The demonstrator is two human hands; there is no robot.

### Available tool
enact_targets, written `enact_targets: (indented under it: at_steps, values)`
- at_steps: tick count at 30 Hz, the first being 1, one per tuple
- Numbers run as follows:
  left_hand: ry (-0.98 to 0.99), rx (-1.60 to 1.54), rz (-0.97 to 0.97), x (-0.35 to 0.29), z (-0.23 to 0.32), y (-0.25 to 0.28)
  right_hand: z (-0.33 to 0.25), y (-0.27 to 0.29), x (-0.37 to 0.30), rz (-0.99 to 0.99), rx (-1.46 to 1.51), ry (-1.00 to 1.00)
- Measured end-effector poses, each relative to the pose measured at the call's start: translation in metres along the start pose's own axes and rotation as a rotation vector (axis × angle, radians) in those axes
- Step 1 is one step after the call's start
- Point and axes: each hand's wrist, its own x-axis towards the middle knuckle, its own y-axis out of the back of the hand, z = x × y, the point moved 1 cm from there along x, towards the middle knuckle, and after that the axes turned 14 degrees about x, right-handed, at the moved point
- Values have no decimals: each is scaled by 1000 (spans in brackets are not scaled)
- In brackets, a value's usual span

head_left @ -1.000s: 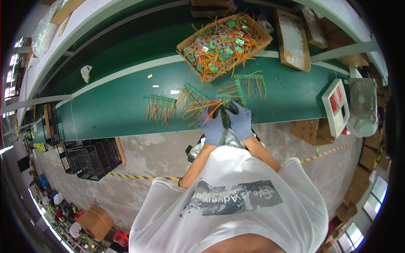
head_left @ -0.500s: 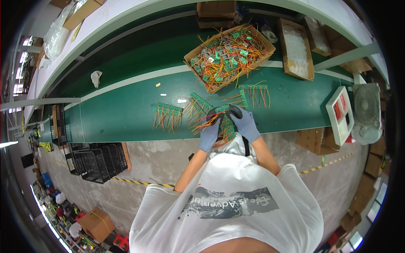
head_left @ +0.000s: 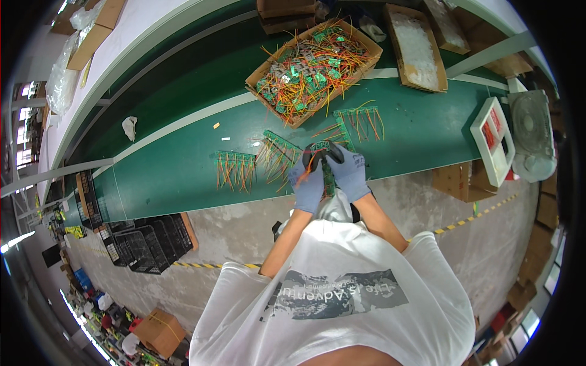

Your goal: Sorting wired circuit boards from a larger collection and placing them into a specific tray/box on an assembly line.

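Orange wires (head_left: 310, 166) are bunching closer against left hand (head_left: 308, 188) since earlier frame. Nearer us than cardboard box (head_left: 366, 46), we're pinching circuit board (head_left: 320, 146) between left hand and right hand (head_left: 350, 174). We're judging board light, stiff, brittle; favouring edges, sparing soft wires.

Left hand (head_left: 308, 183) and right hand (head_left: 348, 173) close together, fingers (head_left: 335, 153) bent.

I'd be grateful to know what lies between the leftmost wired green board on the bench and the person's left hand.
In the head view, another wired green board, set at a slant, lies between the leftmost board and the left hand.
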Motion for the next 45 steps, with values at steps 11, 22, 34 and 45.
enact_targets:
  at_steps: [11, 22, 34, 45]
  values:
    - [284, -981, -581, 38, -5, 36, 20, 29, 22, 48, 312, -100]
    - [424, -1033, -216, 52, -33, 53, -4, 41, 36, -85, 672, -204]
    - [183, -496, -313, 44, -49, 24, -41, -16, 33, -516, 308, -106]
    - [288, -1003, -414, 12, -43, 83, -38, -18, 34, -336, 507, -80]
